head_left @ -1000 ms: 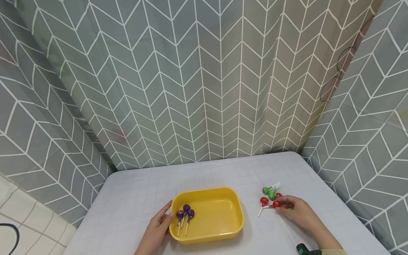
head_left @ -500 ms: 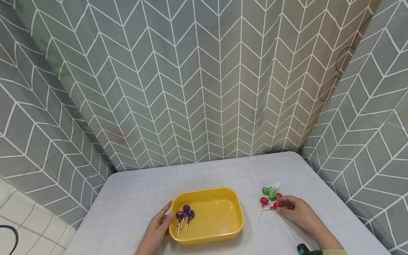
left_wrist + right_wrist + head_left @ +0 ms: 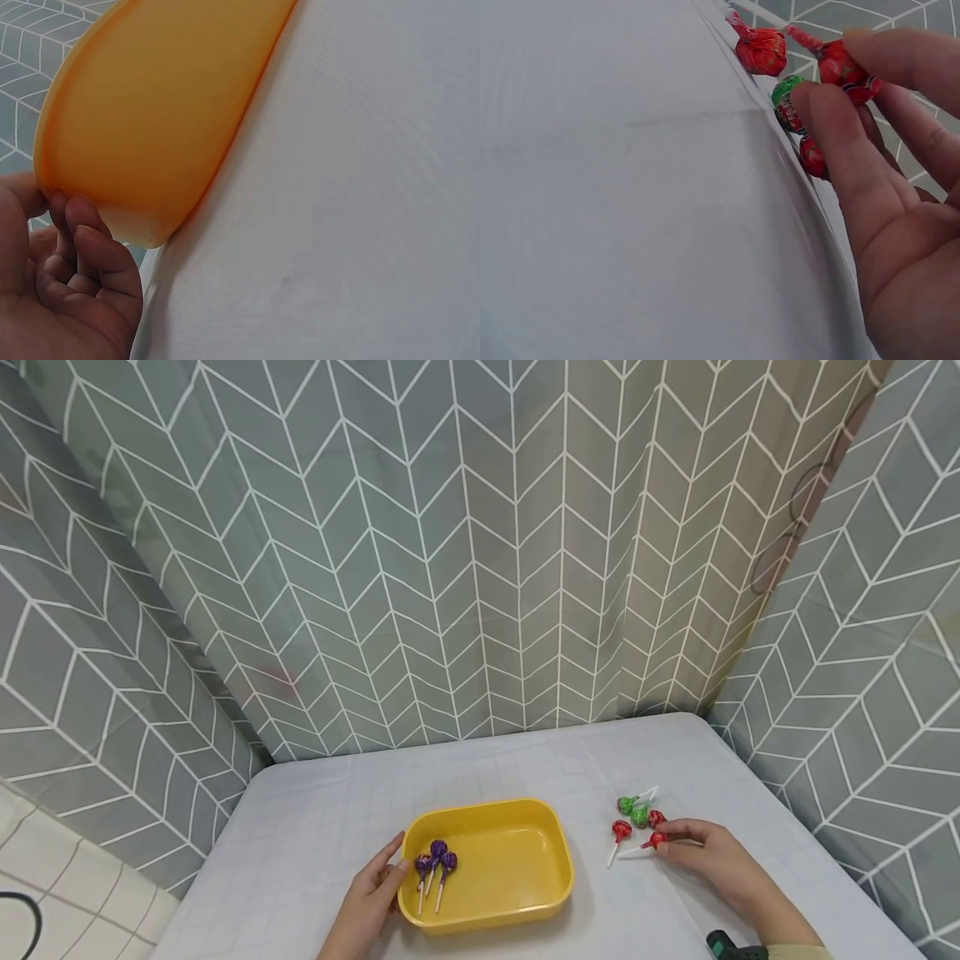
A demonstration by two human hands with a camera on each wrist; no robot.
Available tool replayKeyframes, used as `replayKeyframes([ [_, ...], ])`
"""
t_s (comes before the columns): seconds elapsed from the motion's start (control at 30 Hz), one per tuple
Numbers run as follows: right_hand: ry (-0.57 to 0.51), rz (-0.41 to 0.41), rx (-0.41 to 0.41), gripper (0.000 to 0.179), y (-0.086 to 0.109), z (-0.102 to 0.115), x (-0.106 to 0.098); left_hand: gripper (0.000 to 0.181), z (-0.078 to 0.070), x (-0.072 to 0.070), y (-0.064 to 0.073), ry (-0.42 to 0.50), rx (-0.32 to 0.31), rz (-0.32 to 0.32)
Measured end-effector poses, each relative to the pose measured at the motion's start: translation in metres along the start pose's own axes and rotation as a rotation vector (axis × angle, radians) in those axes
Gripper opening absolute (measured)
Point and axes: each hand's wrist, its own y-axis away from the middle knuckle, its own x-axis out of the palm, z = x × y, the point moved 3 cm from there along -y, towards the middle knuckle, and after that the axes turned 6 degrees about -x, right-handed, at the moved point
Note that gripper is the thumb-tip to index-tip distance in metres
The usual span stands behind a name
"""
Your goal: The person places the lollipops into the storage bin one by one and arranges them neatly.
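Observation:
A shallow yellow plastic bin (image 3: 510, 877) stands on the white-covered table. At its left end my left hand (image 3: 366, 893) grips the rim, thumb on top and fingers at the outer wall. Three purple lollipops (image 3: 438, 853) lie inside the bin near that hand. To the right, my right hand (image 3: 705, 853) pinches a red lollipop (image 3: 840, 66) by its wrapped head between thumb and fingers, its white stick pointing left. Close by lie another red lollipop (image 3: 621, 830), two green lollipops (image 3: 639, 816) and a red one (image 3: 656, 818) right by the fingers.
Grey curtains (image 3: 450, 568) with white chevron lines rise behind and beside the table (image 3: 315, 827). A dark band (image 3: 731, 947) sits on the right wrist. White tiles (image 3: 67, 885) and a dark curved cable show at the lower left.
My right hand has shifted slightly to the right, and the pinched red lollipop has moved right with it, away from the neighbouring red one. The left hand and the bin have stayed put.

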Motion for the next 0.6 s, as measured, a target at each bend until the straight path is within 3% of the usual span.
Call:
replayKeyframes([
  [0.2,-0.136,0.002,0.060,0.053,0.0017,0.0030,0.0004,0.070,0.0001,-0.0008,0.0005,0.002,0.004,0.001],
  [0.43,-0.341,0.056,0.010,0.058,0.0032,0.0079,-0.0010,0.069,-0.0017,-0.0001,0.0014,0.016,-0.001,-0.002],
  [0.6,-0.402,0.100,-0.006,0.060,0.0029,0.0068,0.0006,0.067,0.0004,-0.0014,-0.0002,0.021,0.000,0.014],
])
